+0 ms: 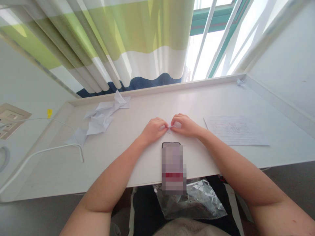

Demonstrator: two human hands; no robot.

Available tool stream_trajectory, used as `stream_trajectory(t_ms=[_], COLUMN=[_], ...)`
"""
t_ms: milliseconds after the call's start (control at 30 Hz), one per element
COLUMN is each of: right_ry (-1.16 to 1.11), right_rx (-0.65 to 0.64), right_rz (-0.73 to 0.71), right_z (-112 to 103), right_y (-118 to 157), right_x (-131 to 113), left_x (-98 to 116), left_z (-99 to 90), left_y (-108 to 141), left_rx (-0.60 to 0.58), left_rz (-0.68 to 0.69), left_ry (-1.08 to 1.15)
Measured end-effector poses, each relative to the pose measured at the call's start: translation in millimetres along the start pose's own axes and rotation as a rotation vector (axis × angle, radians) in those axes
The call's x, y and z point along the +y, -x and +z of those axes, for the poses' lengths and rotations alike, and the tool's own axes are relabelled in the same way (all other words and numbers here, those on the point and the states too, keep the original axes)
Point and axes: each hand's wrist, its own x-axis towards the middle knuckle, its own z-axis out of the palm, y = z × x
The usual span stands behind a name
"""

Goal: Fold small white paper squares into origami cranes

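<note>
Item: small piece of folded white paper point(169, 130). Location: just above the worktop point(115, 141) or on it (contact cannot be told), between the two hands, beyond the phone. Largely hidden by fingers.

Left hand point(155, 129): thumb and forefinger pinching the paper's left side.

Right hand point(185, 126): thumb and forefinger pinching its right side; fingertips of both hands nearly meeting.

Phone point(171, 160): dark-edged, screen pixelated, directly nearer the person than the paper; its lower end overlaps the worktop's near edge in view.

Folded white papers point(99, 124): a group with pointed corners, overlapping in a slanting row on the left, reaching towards the curtain point(147, 29).

Lined sheet point(236, 132): flat, right of the right hand; writing too small to read.

Small crumpled or folded paper point(240, 82): far right corner.

Clear plastic bag point(206, 200): below the near edge, over the person's lap.

Curtain: green, white and dark blue, behind the worktop, beside a window point(201, 49).
</note>
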Motion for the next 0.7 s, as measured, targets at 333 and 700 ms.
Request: stream_trajectory(t_ms=[333,700], right_ry=[0.231,0.357], right_rx=[0.041,0.037], right_rz=[0.025,0.074], right_z=[5,7], right_y=[-2,-10], right_x=[-14,-23], left_x=[4,3], left_z=[1.2,-0.2], left_y=[1,1], left_rx=[0.038,0.011], left_rz=[-0.144,-0.136], left_ry=[0.008,-0.002])
